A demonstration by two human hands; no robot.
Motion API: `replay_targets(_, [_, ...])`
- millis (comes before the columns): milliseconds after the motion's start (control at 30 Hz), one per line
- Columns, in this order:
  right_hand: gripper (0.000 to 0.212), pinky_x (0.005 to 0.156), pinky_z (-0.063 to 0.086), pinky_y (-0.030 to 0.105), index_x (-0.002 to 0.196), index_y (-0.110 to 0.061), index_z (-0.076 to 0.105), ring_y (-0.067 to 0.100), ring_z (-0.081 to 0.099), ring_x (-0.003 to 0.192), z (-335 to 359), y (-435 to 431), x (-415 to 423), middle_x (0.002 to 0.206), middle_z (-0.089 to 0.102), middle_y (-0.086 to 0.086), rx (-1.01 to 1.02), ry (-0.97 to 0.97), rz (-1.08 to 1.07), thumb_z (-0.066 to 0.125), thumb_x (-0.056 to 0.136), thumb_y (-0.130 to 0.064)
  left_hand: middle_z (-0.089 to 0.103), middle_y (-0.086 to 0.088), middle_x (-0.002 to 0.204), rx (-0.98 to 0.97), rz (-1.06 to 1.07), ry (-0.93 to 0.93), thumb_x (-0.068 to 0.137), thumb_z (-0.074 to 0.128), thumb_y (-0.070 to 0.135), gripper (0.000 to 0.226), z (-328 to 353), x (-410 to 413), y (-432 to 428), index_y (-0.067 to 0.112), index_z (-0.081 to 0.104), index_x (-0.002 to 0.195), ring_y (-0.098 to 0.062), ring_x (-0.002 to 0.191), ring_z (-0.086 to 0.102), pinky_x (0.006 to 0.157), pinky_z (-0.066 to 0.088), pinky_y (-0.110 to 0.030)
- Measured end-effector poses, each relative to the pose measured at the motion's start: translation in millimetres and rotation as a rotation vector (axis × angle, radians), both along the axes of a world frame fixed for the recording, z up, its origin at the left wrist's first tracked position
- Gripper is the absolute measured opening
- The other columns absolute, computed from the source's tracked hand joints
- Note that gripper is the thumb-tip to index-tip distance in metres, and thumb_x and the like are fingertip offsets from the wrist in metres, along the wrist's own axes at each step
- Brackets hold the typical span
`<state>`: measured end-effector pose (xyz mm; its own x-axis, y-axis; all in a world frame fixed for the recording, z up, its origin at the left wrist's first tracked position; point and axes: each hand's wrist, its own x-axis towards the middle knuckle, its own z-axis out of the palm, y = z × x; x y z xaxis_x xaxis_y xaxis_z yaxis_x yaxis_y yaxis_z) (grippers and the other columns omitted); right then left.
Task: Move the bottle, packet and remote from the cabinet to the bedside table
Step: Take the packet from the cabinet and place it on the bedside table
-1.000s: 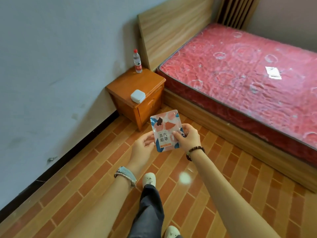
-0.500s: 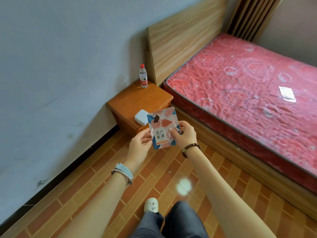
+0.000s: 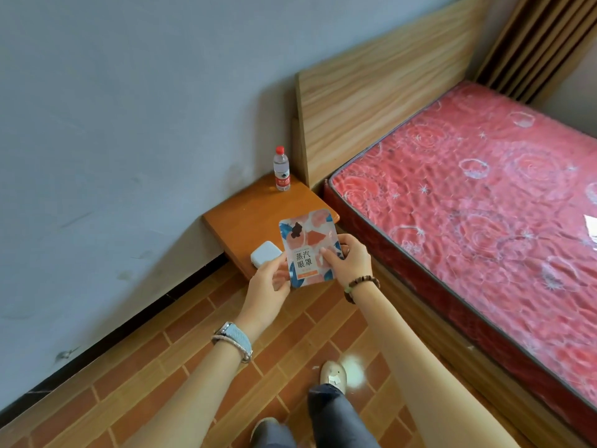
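A pink, white and blue packet (image 3: 308,248) with dark printed characters is held upright in front of me by both hands. My left hand (image 3: 266,281) pinches its lower left edge and my right hand (image 3: 350,258) grips its right side. The packet hangs over the near edge of the orange wooden bedside table (image 3: 245,218). A clear plastic bottle (image 3: 281,169) with a red cap and red label stands upright at the table's far corner. A white rounded box-like object (image 3: 266,253) lies at the table's near corner, just left of the packet. No remote can be made out.
A bed with a red patterned mattress (image 3: 484,215) and a wooden headboard (image 3: 381,88) fills the right side, touching the table. A grey wall (image 3: 129,124) runs along the left. The floor (image 3: 145,367) is brown brick-pattern tile; my foot (image 3: 332,376) is below the hands.
I have walked closer to the bedside table. The packet, still in both hands, has gone from over the floor to over the table's near edge.
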<state>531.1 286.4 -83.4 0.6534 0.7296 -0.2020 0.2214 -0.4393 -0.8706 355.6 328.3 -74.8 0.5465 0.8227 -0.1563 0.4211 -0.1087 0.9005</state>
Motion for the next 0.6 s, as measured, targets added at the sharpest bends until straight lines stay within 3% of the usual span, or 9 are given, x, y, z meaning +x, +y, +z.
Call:
replay_targets(100, [0.027, 0.055, 0.052, 0.018, 0.111, -0.015, 0.061, 0.02, 0.069, 0.09, -4.4, 21.1, 30.3, 0.105, 0.069, 0.006, -0.016, 0.007, 0.038, 0.067, 0.087, -0.027, 0.049, 0.009, 0.112, 0.021, 0.032, 0.025, 0.091, 0.056, 0.002, 0.055, -3.2, 27.8, 10.6, 0.021, 0.039, 0.139, -0.002, 0.103, 0.052, 0.078, 0.042, 0.0])
replay_targets(200, [0.023, 0.064, 0.058, 0.028, 0.107, -0.019, 0.062, 0.021, 0.068, 0.091, -11.5, 40.5, 55.5, 0.104, 0.069, 0.006, -0.037, 0.003, 0.079, 0.068, 0.086, -0.028, 0.049, 0.008, 0.115, 0.053, 0.058, 0.048, 0.09, 0.057, 0.003, 0.056, -7.7, 51.8, 21.4, 0.021, 0.039, 0.14, -0.002, 0.106, 0.05, 0.087, 0.046, -0.009])
replay_targets(267, [0.021, 0.071, 0.059, 0.035, 0.104, -0.022, 0.062, 0.022, 0.067, 0.093, -15.4, 52.6, 68.6, 0.105, 0.069, 0.004, -0.046, -0.002, 0.091, 0.069, 0.085, -0.029, 0.048, 0.008, 0.115, 0.046, 0.072, 0.059, 0.09, 0.057, 0.002, 0.056, -11.9, 64.2, 28.7, 0.019, 0.039, 0.139, -0.002, 0.107, 0.048, 0.086, 0.043, -0.005])
replay_targets(400, [0.022, 0.048, 0.046, 0.011, 0.107, -0.015, 0.062, 0.015, 0.066, 0.081, -17.6, 80.1, 88.7, 0.1, 0.068, 0.002, -0.066, -0.005, 0.129, 0.067, 0.088, -0.026, 0.044, 0.014, 0.11, 0.036, 0.085, 0.085, 0.089, 0.056, -0.001, 0.057, -20.6, 82.9, 49.7, 0.019, 0.039, 0.14, 0.001, 0.106, 0.047, 0.084, 0.038, 0.001])
replay_targets(500, [0.022, 0.045, 0.042, 0.011, 0.106, -0.014, 0.062, 0.011, 0.064, 0.072, -22.4, 106.8, 102.3, 0.095, 0.069, 0.003, -0.075, -0.002, 0.143, 0.066, 0.088, -0.026, 0.04, 0.023, 0.109, 0.025, 0.084, 0.101, 0.089, 0.055, -0.001, 0.058, -29.7, 95.3, 72.7, 0.021, 0.039, 0.14, 0.007, 0.108, 0.043, 0.094, 0.04, -0.009])
replay_targets(600, [0.023, 0.043, 0.042, 0.009, 0.109, -0.014, 0.062, 0.004, 0.061, 0.068, -25.3, 135.7, 112.1, 0.096, 0.069, 0.002, -0.087, 0.007, 0.133, 0.065, 0.089, -0.026, 0.048, 0.009, 0.115, 0.062, 0.06, 0.105, 0.089, 0.054, -0.001, 0.058, -37.4, 105.8, 100.8, 0.019, 0.037, 0.141, 0.02, 0.105, 0.034, 0.088, 0.032, 0.003])
